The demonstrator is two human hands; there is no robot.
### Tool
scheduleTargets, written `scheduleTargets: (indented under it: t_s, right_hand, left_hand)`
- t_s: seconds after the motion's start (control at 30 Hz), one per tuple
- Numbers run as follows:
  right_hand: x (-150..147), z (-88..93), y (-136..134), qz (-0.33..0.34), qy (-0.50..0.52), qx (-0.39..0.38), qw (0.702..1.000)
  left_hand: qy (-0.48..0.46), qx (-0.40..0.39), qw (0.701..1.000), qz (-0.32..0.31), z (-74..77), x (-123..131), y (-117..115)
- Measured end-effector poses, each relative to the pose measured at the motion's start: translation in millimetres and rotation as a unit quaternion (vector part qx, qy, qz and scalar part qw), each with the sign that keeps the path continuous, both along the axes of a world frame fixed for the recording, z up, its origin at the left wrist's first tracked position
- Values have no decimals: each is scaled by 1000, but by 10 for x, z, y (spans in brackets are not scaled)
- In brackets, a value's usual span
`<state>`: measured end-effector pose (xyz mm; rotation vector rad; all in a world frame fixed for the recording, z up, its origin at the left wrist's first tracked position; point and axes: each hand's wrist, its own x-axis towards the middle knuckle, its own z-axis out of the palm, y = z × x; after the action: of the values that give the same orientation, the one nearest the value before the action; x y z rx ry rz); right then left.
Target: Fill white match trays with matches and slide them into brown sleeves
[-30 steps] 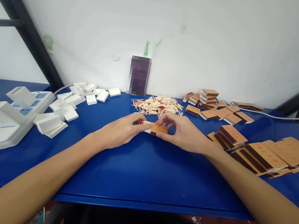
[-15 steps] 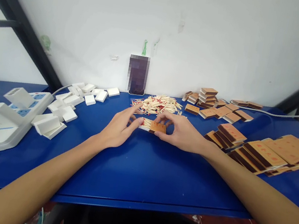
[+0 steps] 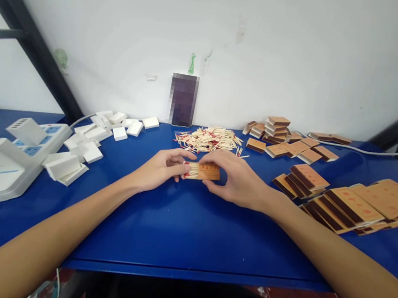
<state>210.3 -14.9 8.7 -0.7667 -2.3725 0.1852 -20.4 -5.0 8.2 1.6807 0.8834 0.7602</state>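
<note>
Both of my hands meet over the middle of the blue table [image 3: 177,227]. My right hand [image 3: 239,182] grips an orange matchbox [image 3: 207,172] by its sleeve. The box's white tray sticks out to the left with matches showing in it. My left hand [image 3: 159,167] pinches that tray end with fingers closed around it. The box is held slightly above the tabletop. A loose pile of red-tipped matches [image 3: 208,138] lies just behind my hands.
White empty trays [image 3: 87,145] are scattered at the left, beside white power strips [image 3: 0,160]. Orange matchboxes [image 3: 281,138] are stacked at the back right, with rows more [image 3: 359,203] along the right. A dark blurred object [image 3: 182,100] stands against the wall.
The matchbox has been lifted off the table. My left hand went from open fingers beside the tray to closed on the tray end; my right hand keeps its hold on the sleeve.
</note>
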Motion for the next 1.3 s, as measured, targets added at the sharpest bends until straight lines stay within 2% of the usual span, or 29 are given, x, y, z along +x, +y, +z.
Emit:
scheduleTargets:
  t_s: [0.13, 0.27, 0.6, 0.83, 1.03, 1.3]
  right_hand:
    - [-2, -14, -3, 13, -14, 0, 1000]
    - [-11, -17, -25, 25, -11, 4, 1000]
    - [-20, -34, -32, 7, -30, -3, 1000]
    - [-34, -36, -37, 14, -23, 8, 1000]
    - [22, -52, 41, -5, -18, 14, 1000]
    - [-4, -23, -3, 11, -15, 15, 1000]
  left_hand:
    - [33, 25, 999, -13, 8, 2, -14]
    - [50, 31, 998, 7, 11, 14, -12]
    - [49, 44, 998, 17, -1, 37, -50]
    - [37, 8, 999, 12, -8, 14, -39]
    - [-70, -69, 995, -8, -48, -11, 25]
    - [-15, -17, 1000, -18, -21, -25, 12]
